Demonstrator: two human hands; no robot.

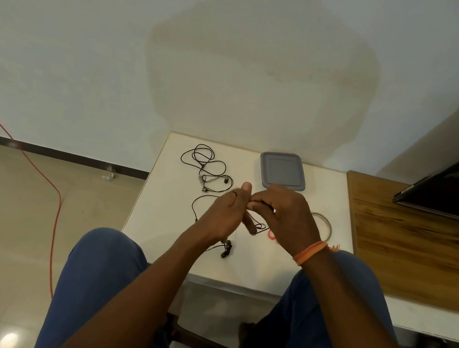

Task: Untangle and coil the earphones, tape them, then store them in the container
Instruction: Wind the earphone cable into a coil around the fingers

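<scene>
Taking the grey container (282,170) at the back of the white counter (163,240) as the landmark, both hands work just in front of it, over the middle of the counter. The left hand (225,215) has its fingers held out fairly straight with the thumb raised, and a strand of black cable crosses it near the thumb; the right hand (283,217) has its fingers curled in, pinching the same cable close to the left fingertips. This pair of black earphones (226,249) trails down from the hands, its buds lying on the counter nearer the person than the container. A second tangled pair (207,168) lies to the left of the container, untouched. A tape roll (324,224) sits in front of the container, right of the hands, partly hidden by the right wrist. The step looks like coiling: winding cable round the left fingers. Next the loose tail needs drawing up, loop on loop, kept snug before taping. The container's lid is on and must be opened later.
</scene>
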